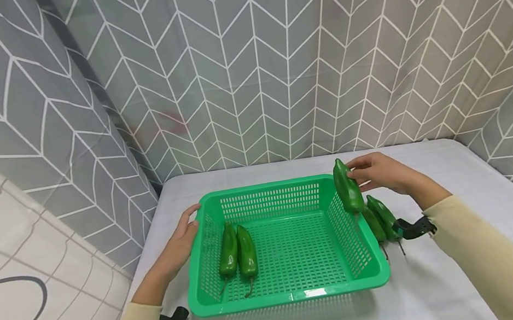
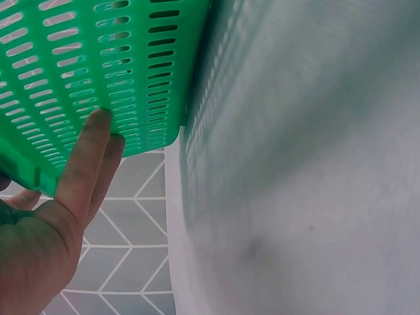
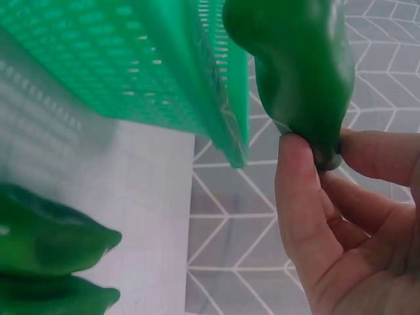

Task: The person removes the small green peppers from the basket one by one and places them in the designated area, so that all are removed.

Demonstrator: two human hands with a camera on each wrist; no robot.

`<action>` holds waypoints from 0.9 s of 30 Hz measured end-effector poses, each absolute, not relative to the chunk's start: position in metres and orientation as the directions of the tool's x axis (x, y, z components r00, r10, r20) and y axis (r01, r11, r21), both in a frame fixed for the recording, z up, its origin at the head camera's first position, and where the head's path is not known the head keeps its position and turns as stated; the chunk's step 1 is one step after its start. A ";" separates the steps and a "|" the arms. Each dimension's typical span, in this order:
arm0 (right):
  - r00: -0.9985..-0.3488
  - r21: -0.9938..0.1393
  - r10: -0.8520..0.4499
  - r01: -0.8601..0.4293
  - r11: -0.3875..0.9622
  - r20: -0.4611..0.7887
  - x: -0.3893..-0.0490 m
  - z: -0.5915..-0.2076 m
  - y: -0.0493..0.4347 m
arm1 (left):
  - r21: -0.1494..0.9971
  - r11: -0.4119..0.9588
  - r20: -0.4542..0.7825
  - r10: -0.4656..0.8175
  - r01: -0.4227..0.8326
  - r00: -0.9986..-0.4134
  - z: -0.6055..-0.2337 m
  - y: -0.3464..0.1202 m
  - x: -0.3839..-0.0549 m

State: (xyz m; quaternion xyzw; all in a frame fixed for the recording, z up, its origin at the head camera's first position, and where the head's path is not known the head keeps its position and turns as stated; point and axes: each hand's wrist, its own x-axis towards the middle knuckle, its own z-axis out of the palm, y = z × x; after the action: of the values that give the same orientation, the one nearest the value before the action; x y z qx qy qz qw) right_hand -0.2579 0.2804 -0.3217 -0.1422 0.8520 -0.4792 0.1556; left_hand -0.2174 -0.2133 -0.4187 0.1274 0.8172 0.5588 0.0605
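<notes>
My left hand (image 1: 181,240) is at the left side of a green plastic basket (image 1: 291,297). In the left wrist view, straight fingers (image 2: 88,157) lie against its slotted outer wall. My right hand (image 1: 380,172) pinches a green pepper (image 1: 348,190) between thumb and fingers near its tapered tip, as the right wrist view shows. This pepper overlaps the basket's right rim in the head view, its stem end pointing down. Inside the basket at the left, a green pepper (image 1: 228,253) lies beside another pepper (image 1: 247,252), stems toward the front.
Right of the basket, a green pepper (image 1: 383,215) lies on the white tabletop (image 1: 479,254) next to another pepper (image 1: 374,224) partly hidden by the basket wall. Patterned grey curtains (image 1: 243,73) stand behind the table and at both sides.
</notes>
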 end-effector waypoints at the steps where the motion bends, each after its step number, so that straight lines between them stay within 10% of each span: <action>1: -0.912 -0.859 -0.390 -0.093 0.503 -0.129 -0.258 -0.321 0.282 | 0.929 0.343 0.044 0.277 0.141 -0.960 -0.419 -0.214 -0.217; 27: -0.924 -0.809 -0.348 -0.082 0.582 -0.156 -0.248 -0.327 0.311 | 0.930 0.334 0.047 0.300 0.151 -0.953 -0.418 -0.215 -0.216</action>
State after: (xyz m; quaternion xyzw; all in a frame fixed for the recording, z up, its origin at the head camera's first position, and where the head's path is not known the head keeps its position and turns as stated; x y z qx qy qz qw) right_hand -0.2482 0.3109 -0.3274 -0.1228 0.8764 -0.4405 0.1508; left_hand -0.2157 -0.2153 -0.4178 0.1384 0.8141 0.5600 0.0666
